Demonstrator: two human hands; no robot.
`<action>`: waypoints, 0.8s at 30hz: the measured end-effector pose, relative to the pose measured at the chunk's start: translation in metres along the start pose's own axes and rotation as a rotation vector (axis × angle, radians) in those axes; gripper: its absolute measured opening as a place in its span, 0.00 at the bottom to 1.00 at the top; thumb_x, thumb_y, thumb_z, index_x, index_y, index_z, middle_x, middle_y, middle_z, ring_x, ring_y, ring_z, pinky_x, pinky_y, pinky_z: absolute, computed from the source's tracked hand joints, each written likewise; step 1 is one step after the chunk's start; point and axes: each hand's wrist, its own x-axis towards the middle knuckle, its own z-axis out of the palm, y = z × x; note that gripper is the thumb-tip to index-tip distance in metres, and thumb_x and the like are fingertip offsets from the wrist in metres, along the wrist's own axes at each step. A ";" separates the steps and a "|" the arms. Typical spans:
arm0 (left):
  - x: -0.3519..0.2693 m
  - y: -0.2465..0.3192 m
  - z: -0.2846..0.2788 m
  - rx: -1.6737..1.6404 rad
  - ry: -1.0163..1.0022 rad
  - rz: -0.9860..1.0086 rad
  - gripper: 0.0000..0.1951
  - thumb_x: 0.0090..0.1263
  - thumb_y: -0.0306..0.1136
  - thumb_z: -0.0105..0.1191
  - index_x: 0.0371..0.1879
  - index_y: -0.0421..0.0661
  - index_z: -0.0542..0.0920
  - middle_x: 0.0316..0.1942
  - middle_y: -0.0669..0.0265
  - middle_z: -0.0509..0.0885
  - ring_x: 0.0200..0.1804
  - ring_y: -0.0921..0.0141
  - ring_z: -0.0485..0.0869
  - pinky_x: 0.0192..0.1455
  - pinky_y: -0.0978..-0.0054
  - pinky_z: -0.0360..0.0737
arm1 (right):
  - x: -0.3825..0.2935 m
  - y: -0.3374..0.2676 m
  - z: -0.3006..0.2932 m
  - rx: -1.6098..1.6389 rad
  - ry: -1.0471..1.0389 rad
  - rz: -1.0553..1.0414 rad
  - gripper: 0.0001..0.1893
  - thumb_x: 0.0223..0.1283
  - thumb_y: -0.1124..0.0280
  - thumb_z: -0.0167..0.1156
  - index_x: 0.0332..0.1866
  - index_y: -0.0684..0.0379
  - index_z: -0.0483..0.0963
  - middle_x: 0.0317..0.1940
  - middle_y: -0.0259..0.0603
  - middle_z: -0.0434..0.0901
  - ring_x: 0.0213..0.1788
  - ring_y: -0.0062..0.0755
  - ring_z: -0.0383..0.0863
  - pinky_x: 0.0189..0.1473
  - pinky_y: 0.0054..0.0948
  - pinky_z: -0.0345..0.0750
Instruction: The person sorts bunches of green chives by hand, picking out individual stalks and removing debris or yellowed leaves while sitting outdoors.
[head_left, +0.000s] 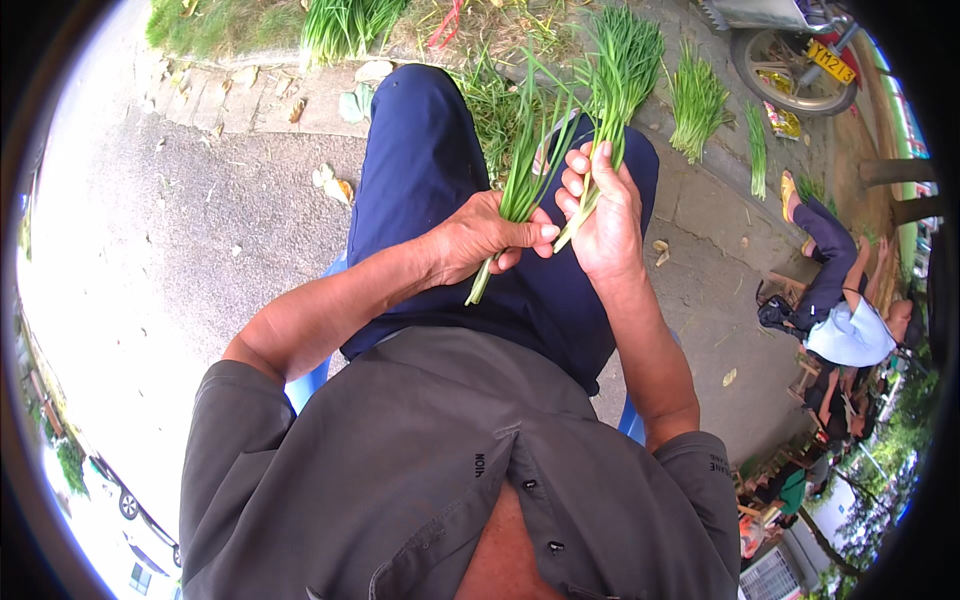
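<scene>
Both hands are above my lap. My left hand (487, 236) grips a small bunch of long green leafy stalks, like garlic chives (525, 180), with the pale cut ends sticking out below the fist. Close beside it, my right hand (604, 206) holds a fuller bunch of the same stalks (619, 71), whose pale ends point down toward my left thumb. The leafy tops of that bunch spread beyond my right knee. Loose green stalks and trimmings (495, 127) lie on the ground between my knees.
Piles of the greens (352, 26) lie past my knees, with a bundle (697, 105) and a thin bunch (757, 154) on the paving at right. A motorcycle wheel (795, 71) stands at upper right. A seated person in a light blue top (851, 334) and others are farther right.
</scene>
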 end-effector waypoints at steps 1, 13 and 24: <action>0.000 0.000 0.001 0.011 -0.005 0.008 0.12 0.64 0.37 0.71 0.37 0.46 0.83 0.30 0.66 0.87 0.18 0.81 0.72 0.19 0.82 0.63 | 0.000 0.001 0.001 0.001 0.006 -0.012 0.12 0.78 0.59 0.53 0.45 0.58 0.71 0.35 0.32 0.73 0.32 0.21 0.71 0.34 0.24 0.72; 0.001 -0.008 0.004 0.009 -0.039 0.015 0.11 0.63 0.29 0.71 0.40 0.42 0.84 0.30 0.61 0.88 0.18 0.78 0.76 0.20 0.81 0.70 | 0.000 0.001 0.006 -0.011 0.036 -0.116 0.10 0.78 0.63 0.53 0.50 0.59 0.72 0.38 0.33 0.75 0.35 0.21 0.74 0.35 0.24 0.75; 0.003 -0.011 0.003 0.010 0.004 0.044 0.10 0.63 0.30 0.71 0.37 0.39 0.85 0.31 0.61 0.88 0.19 0.77 0.77 0.21 0.79 0.72 | -0.007 0.004 0.013 -0.088 0.009 -0.116 0.11 0.78 0.64 0.53 0.52 0.60 0.71 0.42 0.34 0.75 0.36 0.20 0.74 0.33 0.22 0.74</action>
